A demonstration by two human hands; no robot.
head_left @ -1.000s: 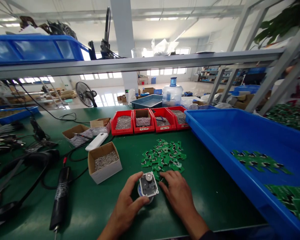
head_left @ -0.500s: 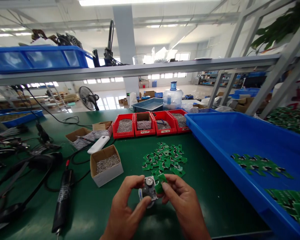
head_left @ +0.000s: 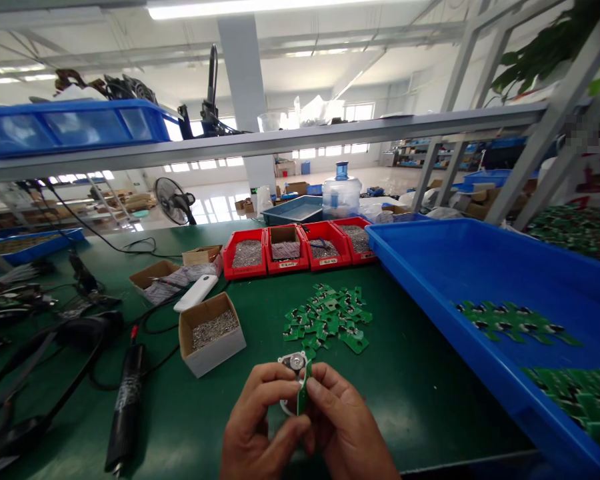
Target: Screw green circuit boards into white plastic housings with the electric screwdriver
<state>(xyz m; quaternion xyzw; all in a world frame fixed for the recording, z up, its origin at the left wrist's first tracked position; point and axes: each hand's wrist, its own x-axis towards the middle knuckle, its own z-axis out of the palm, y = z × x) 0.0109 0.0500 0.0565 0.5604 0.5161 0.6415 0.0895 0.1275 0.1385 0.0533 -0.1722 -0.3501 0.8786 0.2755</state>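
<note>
A small green circuit board (head_left: 303, 392), turned nearly edge-on, is between my two hands. My right hand (head_left: 347, 423) pinches its right side with thumb and fingers. From the left, my left hand (head_left: 263, 417) closes on the board's near edge with thumb and fingertips. Just beyond the left fingers is a small metal-and-grey motor-like part (head_left: 295, 362) with a round disc on top; fingers hide much of it, and whether it rests on the table I cannot tell. A loose pile of green circuit boards (head_left: 327, 317) lies past the hands.
A cardboard box of small metal pieces (head_left: 213, 333) and a black electric screwdriver (head_left: 126, 407) lie left. Red bins (head_left: 245, 270) stand in a row behind. To the right, a big blue tray (head_left: 430, 313) holds circuit boards. A metal shelf (head_left: 300, 139) crosses above the green table (head_left: 430, 413).
My left hand has shifted from gripping the motor-like part to the circuit board. The board has turned edge-on and moved slightly left and down. Both hands are closer together.
</note>
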